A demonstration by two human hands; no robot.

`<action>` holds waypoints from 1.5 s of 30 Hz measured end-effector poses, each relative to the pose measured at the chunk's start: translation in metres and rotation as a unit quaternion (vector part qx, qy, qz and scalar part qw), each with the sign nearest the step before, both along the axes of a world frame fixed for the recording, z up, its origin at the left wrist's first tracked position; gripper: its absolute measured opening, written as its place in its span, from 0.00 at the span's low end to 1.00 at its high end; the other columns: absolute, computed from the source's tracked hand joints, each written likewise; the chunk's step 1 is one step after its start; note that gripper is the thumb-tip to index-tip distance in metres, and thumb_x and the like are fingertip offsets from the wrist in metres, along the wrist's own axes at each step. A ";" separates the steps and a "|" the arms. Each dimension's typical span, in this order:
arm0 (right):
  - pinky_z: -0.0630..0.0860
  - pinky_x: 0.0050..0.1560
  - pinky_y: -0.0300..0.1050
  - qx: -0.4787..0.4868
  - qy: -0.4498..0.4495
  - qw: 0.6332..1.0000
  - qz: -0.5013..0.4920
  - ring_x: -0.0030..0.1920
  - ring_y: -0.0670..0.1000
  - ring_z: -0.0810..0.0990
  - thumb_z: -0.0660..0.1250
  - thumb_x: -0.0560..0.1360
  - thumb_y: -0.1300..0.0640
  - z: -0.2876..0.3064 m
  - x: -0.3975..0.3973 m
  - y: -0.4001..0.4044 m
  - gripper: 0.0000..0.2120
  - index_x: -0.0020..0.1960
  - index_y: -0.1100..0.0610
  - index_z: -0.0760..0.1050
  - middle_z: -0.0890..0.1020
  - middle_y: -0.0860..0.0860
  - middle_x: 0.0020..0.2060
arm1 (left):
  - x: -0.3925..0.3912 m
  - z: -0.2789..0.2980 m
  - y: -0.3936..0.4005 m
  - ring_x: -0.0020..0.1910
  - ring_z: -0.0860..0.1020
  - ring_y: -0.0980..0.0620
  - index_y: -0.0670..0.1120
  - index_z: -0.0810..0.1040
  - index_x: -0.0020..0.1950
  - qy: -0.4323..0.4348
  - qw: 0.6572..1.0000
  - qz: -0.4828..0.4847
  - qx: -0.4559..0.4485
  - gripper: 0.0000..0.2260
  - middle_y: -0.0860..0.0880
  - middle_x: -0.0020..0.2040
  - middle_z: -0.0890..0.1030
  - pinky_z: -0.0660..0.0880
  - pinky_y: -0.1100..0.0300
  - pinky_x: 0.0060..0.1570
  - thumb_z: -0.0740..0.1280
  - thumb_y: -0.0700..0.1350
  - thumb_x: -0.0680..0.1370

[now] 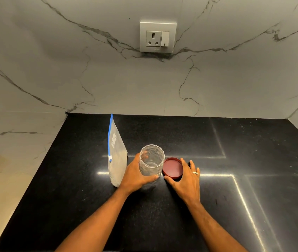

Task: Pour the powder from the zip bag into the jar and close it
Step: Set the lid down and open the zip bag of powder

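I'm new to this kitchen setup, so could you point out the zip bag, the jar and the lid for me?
zip bag (117,160): head view, on its clear front panel.
jar (152,157): head view, on its clear wall, below the open rim.
lid (172,168): head view, on its red upturned inside.

Black counter (253,160) against a marble wall (53,70)

A white socket plate (158,37) with a switch (165,39) is mounted on the veined wall.

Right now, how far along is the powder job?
Done: the red lid is off, lying on the counter under the right hand. In hand: the left hand grips the empty clear jar. Left: open the zip bag, pour, close the jar.
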State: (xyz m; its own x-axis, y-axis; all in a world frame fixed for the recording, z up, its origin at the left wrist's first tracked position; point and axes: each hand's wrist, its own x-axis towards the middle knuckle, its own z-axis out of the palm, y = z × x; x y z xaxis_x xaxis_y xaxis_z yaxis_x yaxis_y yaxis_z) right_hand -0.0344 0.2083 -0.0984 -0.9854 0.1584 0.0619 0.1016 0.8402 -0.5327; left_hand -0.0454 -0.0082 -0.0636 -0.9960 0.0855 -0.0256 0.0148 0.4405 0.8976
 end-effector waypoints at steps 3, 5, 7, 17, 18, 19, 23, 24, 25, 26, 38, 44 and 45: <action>0.47 0.78 0.57 0.000 -0.010 1.000 0.000 0.79 0.55 0.53 0.69 0.65 0.28 0.001 -0.001 0.000 0.49 0.77 0.51 0.59 0.65 0.54 0.76 | 0.003 0.001 0.001 0.66 0.73 0.68 0.72 0.63 0.69 -0.003 1.000 -0.009 0.015 0.43 0.67 0.66 0.75 0.70 0.68 0.64 0.81 0.64 0.60; 0.47 0.79 0.57 0.000 -0.014 1.000 0.006 0.79 0.55 0.53 0.68 0.64 0.28 0.000 -0.001 0.001 0.50 0.77 0.52 0.58 0.65 0.53 0.76 | 0.004 0.003 0.001 0.67 0.73 0.67 0.68 0.63 0.72 -0.003 1.000 -0.015 0.022 0.45 0.67 0.67 0.75 0.71 0.67 0.66 0.82 0.62 0.60; 0.45 0.78 0.57 -0.003 -0.019 1.000 0.012 0.79 0.55 0.53 0.69 0.64 0.28 0.000 0.000 0.002 0.51 0.78 0.53 0.57 0.65 0.53 0.76 | 0.007 0.006 0.001 0.69 0.71 0.67 0.66 0.60 0.75 -0.002 0.999 -0.023 0.024 0.48 0.69 0.68 0.72 0.69 0.71 0.66 0.82 0.62 0.60; 0.65 0.72 0.61 -0.168 0.146 0.975 0.017 0.73 0.59 0.66 0.75 0.72 0.57 0.073 -0.011 -0.013 0.31 0.72 0.58 0.69 0.73 0.57 0.70 | 0.031 0.044 0.001 0.79 0.52 0.62 0.59 0.40 0.81 0.027 1.000 0.004 0.006 0.60 0.63 0.79 0.51 0.54 0.63 0.74 0.81 0.59 0.64; 0.66 0.72 0.61 -0.171 0.174 0.969 0.028 0.72 0.58 0.68 0.73 0.73 0.57 0.089 -0.013 -0.021 0.29 0.71 0.59 0.70 0.74 0.57 0.69 | 0.035 0.053 0.002 0.79 0.51 0.61 0.58 0.41 0.81 0.038 0.999 0.009 -0.002 0.59 0.61 0.80 0.51 0.53 0.62 0.75 0.80 0.58 0.65; 0.67 0.71 0.59 -0.175 0.199 0.963 0.042 0.71 0.57 0.70 0.71 0.73 0.55 0.105 -0.015 -0.028 0.27 0.70 0.60 0.71 0.75 0.57 0.67 | 0.040 0.064 0.003 0.80 0.50 0.60 0.56 0.42 0.82 0.051 0.999 0.010 -0.010 0.57 0.59 0.81 0.51 0.53 0.63 0.76 0.80 0.57 0.67; 0.70 0.68 0.51 -0.213 0.249 0.939 0.106 0.68 0.52 0.72 0.67 0.74 0.54 0.163 -0.022 -0.061 0.23 0.68 0.58 0.73 0.76 0.54 0.66 | 0.062 0.112 0.003 0.78 0.59 0.62 0.51 0.58 0.81 0.166 0.985 0.023 -0.037 0.40 0.55 0.79 0.63 0.56 0.73 0.73 0.75 0.54 0.74; 0.72 0.66 0.52 -0.216 0.262 0.932 0.124 0.68 0.51 0.73 0.68 0.74 0.55 0.174 -0.024 -0.069 0.22 0.67 0.58 0.73 0.76 0.53 0.66 | 0.067 0.123 0.000 0.76 0.64 0.62 0.51 0.64 0.78 0.211 0.976 0.044 -0.039 0.34 0.55 0.76 0.69 0.60 0.72 0.72 0.73 0.52 0.75; 0.74 0.65 0.53 -0.217 0.275 0.925 0.145 0.67 0.51 0.73 0.68 0.74 0.57 0.184 -0.026 -0.078 0.20 0.66 0.58 0.74 0.77 0.53 0.65 | 0.071 0.132 -0.005 0.72 0.69 0.61 0.52 0.69 0.74 0.256 0.963 0.072 -0.041 0.28 0.55 0.72 0.73 0.65 0.70 0.70 0.73 0.51 0.75; 0.75 0.64 0.53 -0.217 0.285 0.918 0.169 0.66 0.51 0.74 0.68 0.74 0.59 0.192 -0.029 -0.086 0.19 0.65 0.58 0.75 0.77 0.53 0.64 | 0.073 0.138 -0.011 0.68 0.72 0.58 0.52 0.72 0.70 0.295 0.949 0.106 -0.038 0.24 0.55 0.67 0.76 0.70 0.68 0.67 0.72 0.49 0.76; 0.63 0.71 0.46 0.017 0.179 0.861 0.476 0.75 0.52 0.65 0.72 0.72 0.68 0.179 -0.049 -0.166 0.22 0.61 0.49 0.78 0.75 0.48 0.67 | 0.066 0.081 -0.053 0.56 0.74 0.66 0.54 0.73 0.59 0.184 0.934 0.305 0.037 0.23 0.62 0.54 0.76 0.69 0.78 0.53 0.74 0.60 0.70; 0.63 0.73 0.60 0.059 0.156 0.865 0.473 0.72 0.55 0.70 0.77 0.70 0.59 0.173 -0.049 -0.167 0.15 0.56 0.50 0.82 0.81 0.49 0.62 | 0.057 0.073 -0.063 0.53 0.79 0.63 0.54 0.79 0.55 0.192 0.931 0.306 0.060 0.14 0.60 0.50 0.81 0.75 0.72 0.52 0.77 0.47 0.72; 0.64 0.73 0.61 0.061 0.161 0.868 0.466 0.71 0.54 0.71 0.76 0.71 0.58 0.174 -0.049 -0.167 0.14 0.55 0.50 0.82 0.82 0.49 0.60 | 0.055 0.073 -0.066 0.52 0.79 0.62 0.52 0.80 0.55 0.192 0.931 0.305 0.063 0.13 0.58 0.49 0.82 0.77 0.70 0.52 0.77 0.46 0.72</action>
